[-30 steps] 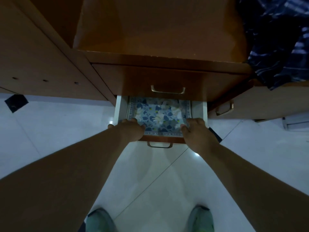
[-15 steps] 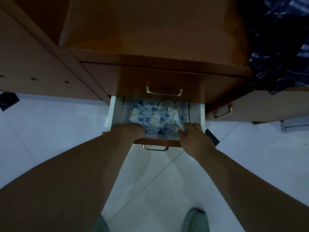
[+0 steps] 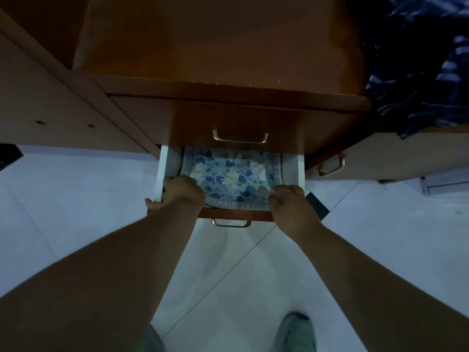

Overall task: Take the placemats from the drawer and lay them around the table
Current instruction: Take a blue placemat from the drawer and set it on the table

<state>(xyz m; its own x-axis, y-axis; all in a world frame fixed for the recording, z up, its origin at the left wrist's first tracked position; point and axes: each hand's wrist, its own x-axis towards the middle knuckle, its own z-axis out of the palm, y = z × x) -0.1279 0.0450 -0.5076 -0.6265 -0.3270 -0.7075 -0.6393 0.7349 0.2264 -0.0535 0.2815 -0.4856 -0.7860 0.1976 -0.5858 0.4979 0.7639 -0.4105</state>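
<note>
A pulled-out drawer [image 3: 160, 174] with white sides and a brown front holds blue floral placemats [image 3: 231, 174] with a lettered border. My left hand [image 3: 181, 193] grips the near left corner of the placemats, thumb hanging over the drawer's front edge. My right hand [image 3: 289, 199] pinches the near right corner. The mats' near edge curls up slightly between my hands. Their far part is hidden under the shut drawer above.
The shut upper drawer [image 3: 241, 123] with a brass handle overhangs the open one. A second cabinet with a brass handle [image 3: 332, 165] stands to the right, dark striped cloth [image 3: 418, 59] lying on it. White tiled floor [image 3: 76, 199] and my shoes [image 3: 297, 331] lie below.
Both hands have spread outward to the mats' near corners and closed on them. The view has shifted slightly, with the drawer sitting higher in the frame than one second ago.
</note>
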